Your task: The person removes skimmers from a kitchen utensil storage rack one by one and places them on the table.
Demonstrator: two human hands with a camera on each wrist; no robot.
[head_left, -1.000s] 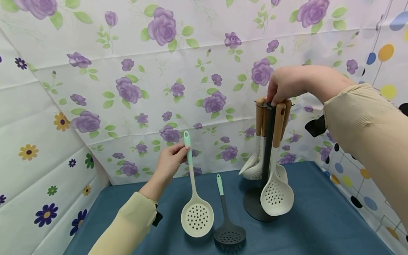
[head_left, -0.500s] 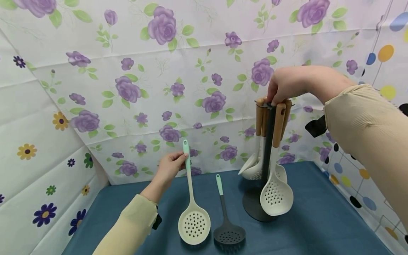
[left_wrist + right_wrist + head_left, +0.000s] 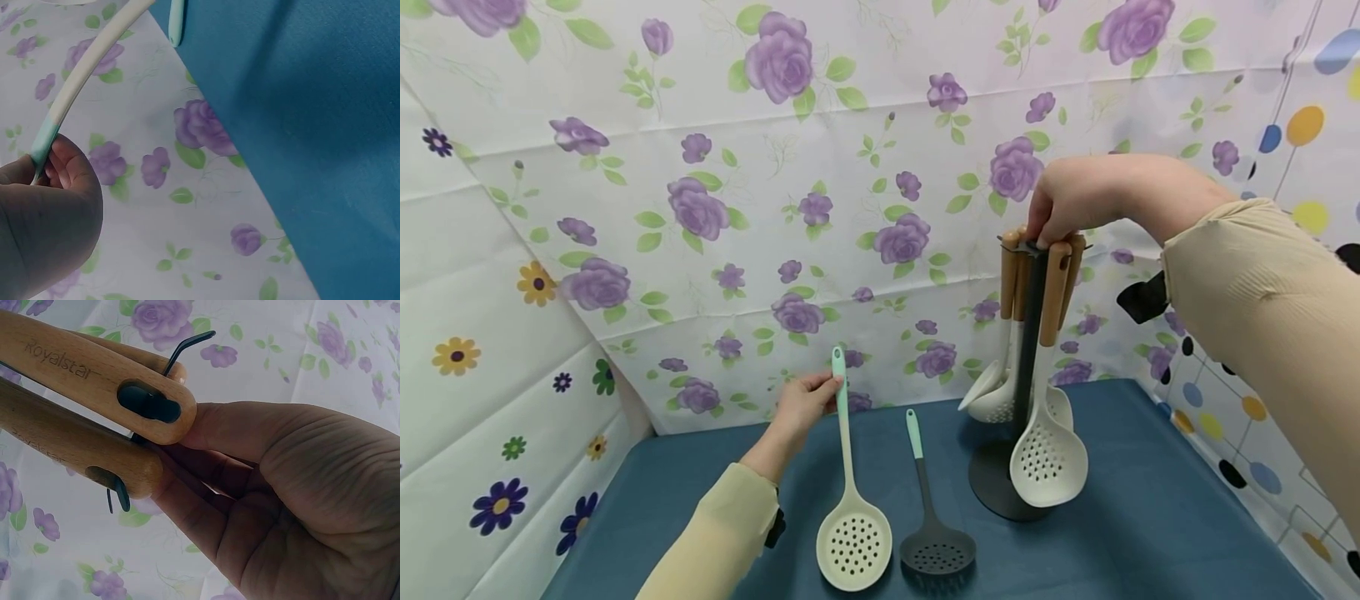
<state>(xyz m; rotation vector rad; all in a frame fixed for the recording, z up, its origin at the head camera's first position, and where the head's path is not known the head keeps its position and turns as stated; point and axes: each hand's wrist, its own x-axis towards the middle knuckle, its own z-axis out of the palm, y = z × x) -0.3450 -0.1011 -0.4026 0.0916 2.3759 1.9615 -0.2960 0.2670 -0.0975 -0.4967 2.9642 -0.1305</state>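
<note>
My left hand [image 3: 801, 407] pinches the mint-green handle of a cream skimmer [image 3: 854, 546], whose round holed head points down, low over the blue cloth. The left wrist view shows thumb and fingers around that handle [image 3: 45, 140]. To its right lies a dark grey skimmer [image 3: 937, 552] with a mint handle. My right hand [image 3: 1093, 196] grips the top of a black utensil stand [image 3: 1028, 358] from above. White utensils with wooden handles [image 3: 94, 369] hang around the stand, among them a perforated ladle [image 3: 1049, 467] at the front. Those handles partly hide the right fingertips in the right wrist view.
A blue cloth [image 3: 715, 500] covers the table. Behind it rises a floral sheet [image 3: 850, 208], with patterned sheets at the left and right sides. The stand's round base [image 3: 992, 487] rests right of the grey skimmer. Black bands sit at both sleeves.
My left hand has come down with the cream skimmer, whose head is now lower and slightly further left, beside the grey one. The right hand keeps its grip on the stand.
</note>
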